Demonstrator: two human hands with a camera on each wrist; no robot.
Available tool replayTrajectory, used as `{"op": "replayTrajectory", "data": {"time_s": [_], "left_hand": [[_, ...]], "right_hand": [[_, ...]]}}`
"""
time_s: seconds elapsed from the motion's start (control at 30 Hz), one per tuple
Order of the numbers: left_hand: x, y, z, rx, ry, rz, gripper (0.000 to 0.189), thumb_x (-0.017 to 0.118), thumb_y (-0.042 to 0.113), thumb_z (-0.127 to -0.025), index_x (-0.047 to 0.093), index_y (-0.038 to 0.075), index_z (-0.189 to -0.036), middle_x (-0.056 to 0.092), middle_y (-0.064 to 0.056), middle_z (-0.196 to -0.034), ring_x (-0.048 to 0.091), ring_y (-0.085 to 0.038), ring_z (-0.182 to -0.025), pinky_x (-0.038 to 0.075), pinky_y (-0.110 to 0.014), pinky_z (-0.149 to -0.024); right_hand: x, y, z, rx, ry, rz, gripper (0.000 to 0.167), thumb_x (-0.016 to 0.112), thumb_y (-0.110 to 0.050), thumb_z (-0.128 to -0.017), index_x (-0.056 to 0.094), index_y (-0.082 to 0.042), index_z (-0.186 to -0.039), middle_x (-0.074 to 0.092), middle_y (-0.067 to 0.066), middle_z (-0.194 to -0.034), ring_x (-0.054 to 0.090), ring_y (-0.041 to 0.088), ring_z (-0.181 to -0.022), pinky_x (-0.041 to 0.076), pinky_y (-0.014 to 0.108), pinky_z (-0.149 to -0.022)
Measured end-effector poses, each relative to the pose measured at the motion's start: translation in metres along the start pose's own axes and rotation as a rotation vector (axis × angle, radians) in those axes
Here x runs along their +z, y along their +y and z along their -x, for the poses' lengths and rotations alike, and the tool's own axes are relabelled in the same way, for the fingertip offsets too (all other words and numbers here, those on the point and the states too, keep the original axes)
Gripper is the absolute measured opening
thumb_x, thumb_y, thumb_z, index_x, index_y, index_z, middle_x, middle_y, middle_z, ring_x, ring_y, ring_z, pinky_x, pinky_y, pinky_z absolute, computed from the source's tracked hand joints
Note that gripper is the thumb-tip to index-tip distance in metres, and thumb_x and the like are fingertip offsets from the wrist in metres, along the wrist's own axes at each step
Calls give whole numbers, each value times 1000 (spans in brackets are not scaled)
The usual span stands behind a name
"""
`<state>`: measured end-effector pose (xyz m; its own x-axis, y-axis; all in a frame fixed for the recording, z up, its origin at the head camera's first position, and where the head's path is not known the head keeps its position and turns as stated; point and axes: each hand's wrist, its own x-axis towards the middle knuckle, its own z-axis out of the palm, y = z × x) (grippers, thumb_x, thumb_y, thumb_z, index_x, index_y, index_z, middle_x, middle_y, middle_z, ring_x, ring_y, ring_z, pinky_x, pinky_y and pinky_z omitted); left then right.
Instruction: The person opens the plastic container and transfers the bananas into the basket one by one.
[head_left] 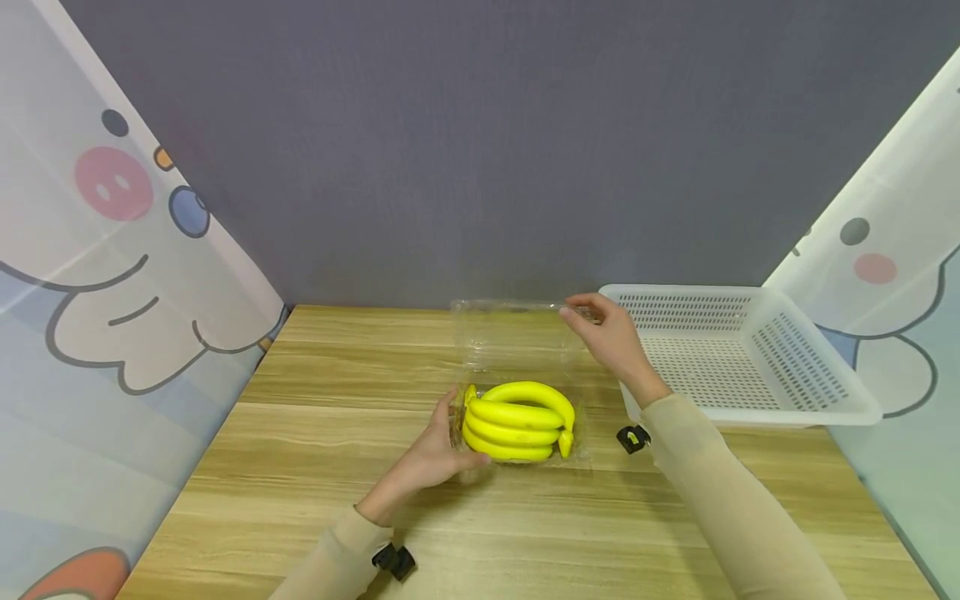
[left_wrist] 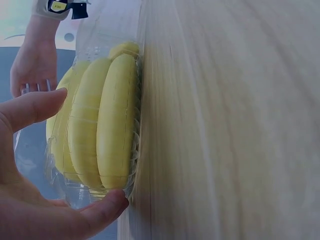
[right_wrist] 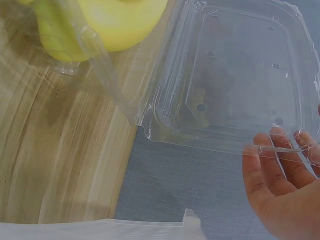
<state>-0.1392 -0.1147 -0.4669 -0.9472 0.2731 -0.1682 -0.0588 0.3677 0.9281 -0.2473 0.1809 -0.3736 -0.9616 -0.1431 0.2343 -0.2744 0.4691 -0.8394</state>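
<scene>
A bunch of yellow bananas [head_left: 517,429] lies in the base of a clear plastic clamshell box [right_wrist: 100,55] on the table. Its hinged lid [head_left: 510,342] stands raised at the back. My left hand [head_left: 435,454] grips the box's left end, thumb and fingers spread around the corner, as the left wrist view shows up close. At the lid's far right corner, my right hand [head_left: 613,337] pinches the edge between thumb and fingers. Small round holes dot the lid in the right wrist view.
A white perforated plastic basket [head_left: 795,414] stands right of the box, close to my right forearm. The wood-grain table [head_left: 337,425] meets a grey wall [head_left: 480,150] at the back. Cartoon-printed panels [head_left: 67,292] rise along both sides.
</scene>
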Motion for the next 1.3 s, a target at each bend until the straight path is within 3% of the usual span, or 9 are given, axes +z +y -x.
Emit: {"op": "replayTrajectory", "data": {"time_s": [0.87, 1.3], "left_hand": [[0, -1, 1, 7, -5, 7, 123, 90, 20, -76, 2, 8, -162, 16, -36, -160, 20, -54, -146, 18, -77, -109], [0, 0, 0, 4, -8, 8, 124, 90, 20, -76, 2, 8, -162, 12, -36, -161, 18, -54, -146, 16, -78, -108]], "right_hand": [[3, -1, -14, 50, 19, -15, 55, 64, -50, -98, 63, -8, -133, 59, 13, -137, 55, 33, -123, 45, 54, -102], [1, 0, -17, 35, 13, -21, 54, 63, -48, -99, 62, -6, -133, 60, 14, -135, 57, 33, -119, 46, 51, -98]]}}
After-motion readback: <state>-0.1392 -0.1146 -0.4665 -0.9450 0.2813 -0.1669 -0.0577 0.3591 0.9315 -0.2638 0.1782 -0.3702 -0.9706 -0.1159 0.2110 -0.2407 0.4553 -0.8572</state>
